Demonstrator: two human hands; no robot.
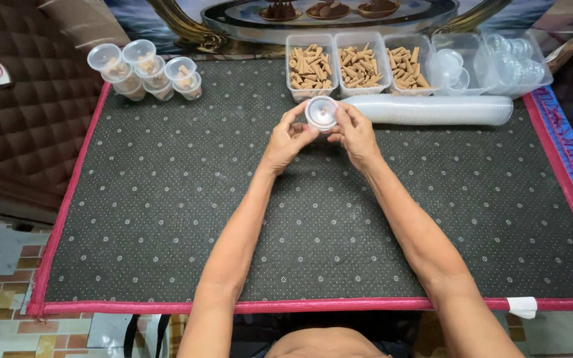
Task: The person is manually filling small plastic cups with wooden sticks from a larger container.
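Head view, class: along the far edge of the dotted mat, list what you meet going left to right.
Cluster of lidded clear plastic cups → three clear tubs of brown cones → clear tub of small lids → clear tub of empty cups.

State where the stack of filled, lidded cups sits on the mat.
In the head view, the lidded cups cluster at the mat's far left corner, well left of the hands.

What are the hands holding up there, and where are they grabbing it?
A small clear plastic cup with a lid. Both the left hand and the right hand hold it by its rim, fingertips pinching the opposite sides of the lid.
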